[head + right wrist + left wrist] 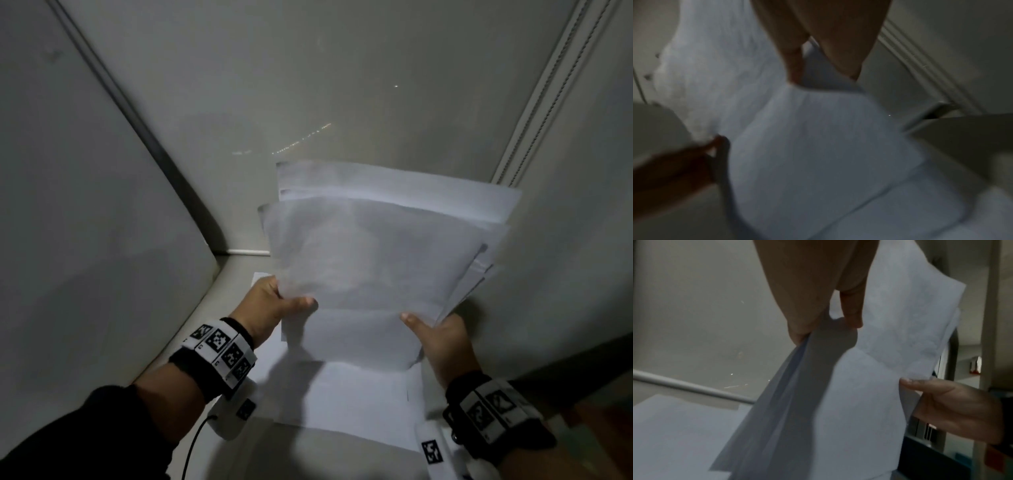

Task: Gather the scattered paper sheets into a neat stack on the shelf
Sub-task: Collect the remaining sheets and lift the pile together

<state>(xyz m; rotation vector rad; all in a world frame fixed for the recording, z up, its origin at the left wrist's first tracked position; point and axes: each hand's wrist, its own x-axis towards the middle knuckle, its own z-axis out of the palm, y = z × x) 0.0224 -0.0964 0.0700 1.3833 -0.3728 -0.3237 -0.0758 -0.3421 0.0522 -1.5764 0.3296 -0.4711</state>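
Left grip: my left hand (270, 303) pinched the lower left corner of the held sheets (376, 260), thumb on top and fingers curled under.
Right grip: my right hand (436, 337) pinched the lower right edge of the same bundle, thumb on top, fingers behind.
Where the paper was: the bundle hung in the air between my two hands, tilted up and away from me, above the shelf (212, 298); it was fanned, its far edges stepped and out of line.
Key relation: the loose sheets (346, 397) on the shelf lay directly below the bundle and towards me, their long sides running left to right; I judged neither hand clearly nearer.
Count: two hands; the bundle showed at least four stepped edges, exact number unclear; on the shelf, at least two sheets, overlapping.
Judgement: the bundle needed squaring before it could go down neat.
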